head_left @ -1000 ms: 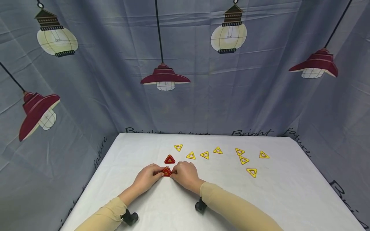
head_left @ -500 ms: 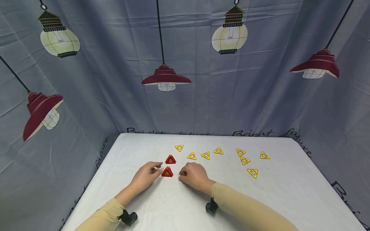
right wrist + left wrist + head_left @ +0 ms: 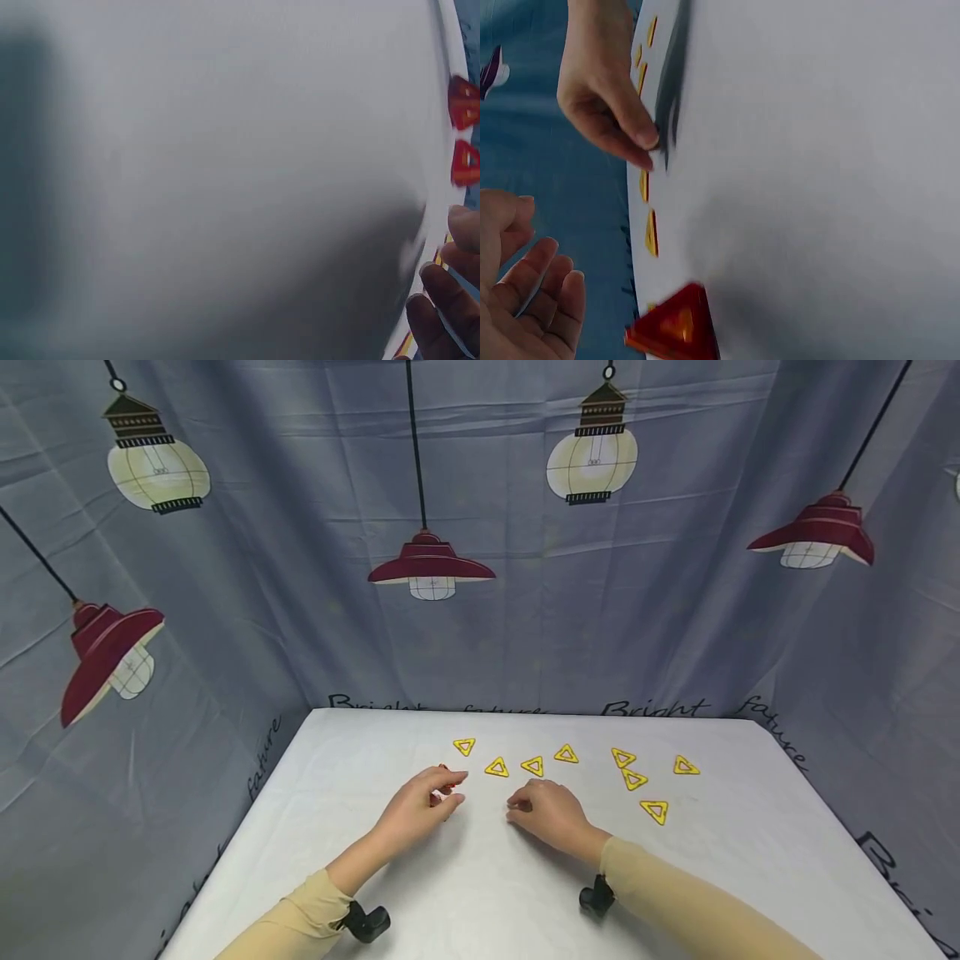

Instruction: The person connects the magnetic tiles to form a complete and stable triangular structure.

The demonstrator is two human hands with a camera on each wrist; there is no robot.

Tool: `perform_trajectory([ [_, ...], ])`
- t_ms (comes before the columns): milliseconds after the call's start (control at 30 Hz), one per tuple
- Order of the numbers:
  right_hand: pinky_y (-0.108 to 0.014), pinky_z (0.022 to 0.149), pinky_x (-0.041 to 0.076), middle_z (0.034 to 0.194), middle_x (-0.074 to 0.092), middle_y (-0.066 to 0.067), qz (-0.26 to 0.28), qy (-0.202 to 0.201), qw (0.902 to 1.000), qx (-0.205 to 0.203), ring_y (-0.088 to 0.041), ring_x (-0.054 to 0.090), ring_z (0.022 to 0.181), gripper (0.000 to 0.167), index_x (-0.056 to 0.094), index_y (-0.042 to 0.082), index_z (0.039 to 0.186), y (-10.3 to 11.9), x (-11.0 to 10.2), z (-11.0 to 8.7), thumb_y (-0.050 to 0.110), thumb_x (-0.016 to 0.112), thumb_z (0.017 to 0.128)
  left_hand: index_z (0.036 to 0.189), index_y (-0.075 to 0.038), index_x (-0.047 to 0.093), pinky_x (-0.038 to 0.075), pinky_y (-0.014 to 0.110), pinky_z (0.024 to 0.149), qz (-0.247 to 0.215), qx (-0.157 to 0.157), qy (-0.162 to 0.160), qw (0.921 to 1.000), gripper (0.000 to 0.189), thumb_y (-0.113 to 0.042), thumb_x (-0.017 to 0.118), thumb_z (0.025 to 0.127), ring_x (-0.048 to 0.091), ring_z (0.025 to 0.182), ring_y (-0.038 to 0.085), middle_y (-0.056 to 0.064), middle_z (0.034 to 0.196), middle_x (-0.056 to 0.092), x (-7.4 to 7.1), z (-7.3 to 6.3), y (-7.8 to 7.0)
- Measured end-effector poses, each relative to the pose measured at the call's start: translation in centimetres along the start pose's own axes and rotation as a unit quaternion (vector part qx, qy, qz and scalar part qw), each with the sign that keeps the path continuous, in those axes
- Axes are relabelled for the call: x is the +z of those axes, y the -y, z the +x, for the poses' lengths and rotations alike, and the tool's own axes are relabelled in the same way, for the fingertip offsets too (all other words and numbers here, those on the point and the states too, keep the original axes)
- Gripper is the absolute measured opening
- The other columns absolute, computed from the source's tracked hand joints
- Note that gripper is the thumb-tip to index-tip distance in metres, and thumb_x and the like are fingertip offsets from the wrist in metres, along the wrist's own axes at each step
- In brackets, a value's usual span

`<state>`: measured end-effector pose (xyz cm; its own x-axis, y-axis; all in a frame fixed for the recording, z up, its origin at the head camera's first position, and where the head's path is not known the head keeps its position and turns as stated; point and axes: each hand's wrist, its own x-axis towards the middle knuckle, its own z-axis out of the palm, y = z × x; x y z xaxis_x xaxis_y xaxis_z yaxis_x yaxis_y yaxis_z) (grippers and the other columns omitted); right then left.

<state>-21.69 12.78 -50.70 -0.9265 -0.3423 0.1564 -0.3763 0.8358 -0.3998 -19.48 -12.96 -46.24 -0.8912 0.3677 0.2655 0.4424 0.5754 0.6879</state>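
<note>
My left hand point(image 3: 415, 807) reaches over the two red triangular pieces, its fingers apart and loosely bent with nothing between them. It hides most of the red in the head view. In the left wrist view one red triangular piece point(image 3: 676, 328) lies on the table below the left fingers point(image 3: 546, 300). The right wrist view has both red pieces, a farther one point(image 3: 465, 103) and a nearer one point(image 3: 466, 165), side by side. My right hand point(image 3: 552, 814) hovers low over the white table, relaxed and holding nothing, to the right of the left hand.
Several flat yellow triangle frames lie scattered toward the back of the white table point(image 3: 480, 902), among them one point(image 3: 464, 746) at the left, one point(image 3: 566, 753) in the middle and one point(image 3: 655, 812) nearer at the right. A grey-blue curtain point(image 3: 510, 635) encloses the table behind.
Both hands have let go of the nearer red piece. The right hand has drawn away to the right, while the left hand has moved rightward over the red pieces.
</note>
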Motion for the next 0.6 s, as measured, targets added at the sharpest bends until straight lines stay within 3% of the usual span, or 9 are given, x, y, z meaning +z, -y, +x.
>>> perform_trajectory([
  [133,-0.034,0.072,0.049,0.084,0.063,0.012,-0.007,-0.011,0.9995,0.028,-0.008,0.056,0.078,0.018,0.081,0.018,0.101,-1.5,-1.0,-0.2,0.030,0.082,0.087,0.137,-0.017,0.067,0.055,0.034,0.086,0.015,0.024,0.044,0.9986,0.037,-0.024,0.068,0.100,0.064,0.111,0.019,-0.005,0.128,0.065,2.0,0.9,-1.3],
  [300,-0.041,0.080,0.052,0.094,0.069,0.006,-0.021,-0.031,0.9978,0.054,-0.016,0.062,0.090,0.019,0.081,0.017,0.104,-3.3,-1.9,-0.4,0.030,0.079,0.090,0.141,-0.016,0.063,0.048,0.041,0.103,0.070,0.035,0.077,0.9940,0.043,-0.029,0.067,0.100,0.055,0.128,0.021,-0.002,0.138,0.060,4.7,2.2,-2.0],
  [600,-0.052,0.093,0.049,0.116,0.067,-0.007,-0.070,-0.051,0.9954,0.041,-0.031,0.060,0.109,0.032,0.076,0.011,0.120,-6.8,-2.9,-0.6,0.031,0.073,0.094,0.147,-0.008,0.055,0.036,0.046,0.114,0.165,0.004,0.092,0.9819,0.057,-0.037,0.066,0.098,0.043,0.140,0.032,0.013,0.151,0.049,7.8,4.8,-1.1],
])
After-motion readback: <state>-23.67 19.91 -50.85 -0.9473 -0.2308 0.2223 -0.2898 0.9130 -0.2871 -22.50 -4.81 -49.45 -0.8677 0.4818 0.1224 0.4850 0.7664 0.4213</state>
